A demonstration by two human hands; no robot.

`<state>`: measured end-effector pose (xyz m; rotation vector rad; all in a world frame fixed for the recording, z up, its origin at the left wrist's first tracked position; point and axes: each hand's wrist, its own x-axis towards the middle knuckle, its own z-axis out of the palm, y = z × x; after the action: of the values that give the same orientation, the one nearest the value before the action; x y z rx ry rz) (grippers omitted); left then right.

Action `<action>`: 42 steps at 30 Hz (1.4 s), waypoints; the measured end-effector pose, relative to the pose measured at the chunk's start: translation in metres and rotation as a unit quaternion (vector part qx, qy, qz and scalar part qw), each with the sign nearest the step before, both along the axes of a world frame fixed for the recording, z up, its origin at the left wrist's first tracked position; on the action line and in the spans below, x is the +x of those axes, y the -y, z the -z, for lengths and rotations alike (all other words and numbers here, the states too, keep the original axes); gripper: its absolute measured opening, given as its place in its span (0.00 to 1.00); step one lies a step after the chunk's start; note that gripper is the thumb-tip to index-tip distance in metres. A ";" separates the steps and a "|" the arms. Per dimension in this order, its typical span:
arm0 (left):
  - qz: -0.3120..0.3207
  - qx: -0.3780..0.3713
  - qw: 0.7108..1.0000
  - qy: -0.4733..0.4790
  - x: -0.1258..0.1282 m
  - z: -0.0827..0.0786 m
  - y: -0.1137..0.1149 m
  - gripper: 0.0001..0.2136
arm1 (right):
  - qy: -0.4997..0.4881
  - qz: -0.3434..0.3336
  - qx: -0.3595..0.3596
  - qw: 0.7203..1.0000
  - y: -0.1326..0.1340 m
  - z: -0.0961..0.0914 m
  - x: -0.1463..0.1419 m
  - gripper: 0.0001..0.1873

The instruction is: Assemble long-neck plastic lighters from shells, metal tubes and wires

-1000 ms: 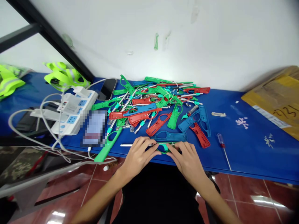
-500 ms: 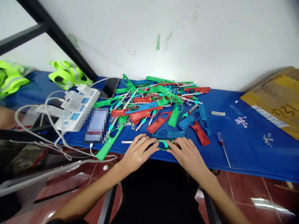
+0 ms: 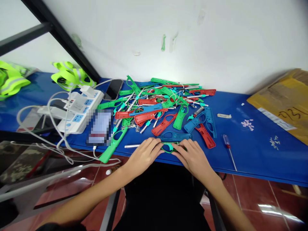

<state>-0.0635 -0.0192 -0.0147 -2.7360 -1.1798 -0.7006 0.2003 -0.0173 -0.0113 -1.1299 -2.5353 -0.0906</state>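
At the table's front edge lies a green utility-lighter casing (image 3: pixel 167 148) with a turquoise trigger in its loop. My left hand (image 3: pixel 145 152) grips its left part with bent fingers, and a metal lighter tube (image 3: pixel 132 146) sticks out to the left from under that hand. Thumb and fingers of my right hand (image 3: pixel 191 155) are closed on the casing's right end. Just behind it lies a blue casing half (image 3: pixel 176 136). Beyond that spreads a pile of red, green and blue lighter casings (image 3: pixel 149 116) with metal tubes and white wires. My fingers hide much of the held lighter.
A purple-handled screwdriver (image 3: pixel 227 142) and small pale pieces (image 3: pixel 247 124) lie to the right, before a cardboard box (image 3: pixel 284 102). On the left are a phone (image 3: pixel 99 128), a power strip (image 3: pixel 79 112) with loose cables, another phone (image 3: pixel 114 89) and a yellow reflective vest (image 3: pixel 69 75).
Both hands stay on the green lighter casing with only slight finger shifts. The view has moved a little. At the far left, another person's arm has gone out of view.
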 end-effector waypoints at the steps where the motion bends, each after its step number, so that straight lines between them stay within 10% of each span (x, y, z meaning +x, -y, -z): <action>1: 0.001 -0.003 1.000 -0.002 0.000 0.000 0.000 0.09 | 0.000 0.000 0.002 1.000 0.000 -0.001 0.000 0.14; 31: 0.007 -0.072 0.989 0.128 -0.009 0.002 -0.004 0.12 | -0.118 0.095 0.028 0.988 -0.017 -0.018 0.021 0.13; 42: -0.123 -0.033 0.923 0.363 -0.013 0.004 -0.005 0.07 | 0.127 0.215 0.003 0.968 -0.085 -0.028 -0.033 0.33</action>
<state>-0.0768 -0.0144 -0.0188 -2.3408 -1.6435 -1.7445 0.1677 0.0681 0.0170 -1.7482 -2.4466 -0.3760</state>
